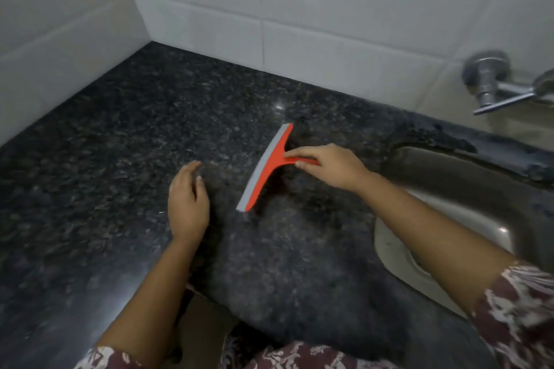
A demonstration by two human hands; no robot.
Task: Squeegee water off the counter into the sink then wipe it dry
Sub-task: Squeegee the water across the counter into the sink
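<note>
The right hand [326, 166] was closed around the short handle of the red plastic squeegee with a grey rubber blade [265, 168], the thumb under the handle and the forefinger stretched along its top toward the blade. The squeegee stood on the dark speckled granite counter [105, 159], its blade running diagonally, near the rim of the stainless steel sink [443, 219] on the right. The left hand [187, 201] was open and held nothing, its fingers loosely together, just beside the lower end of the blade; whether it touched the counter was not clear.
</note>
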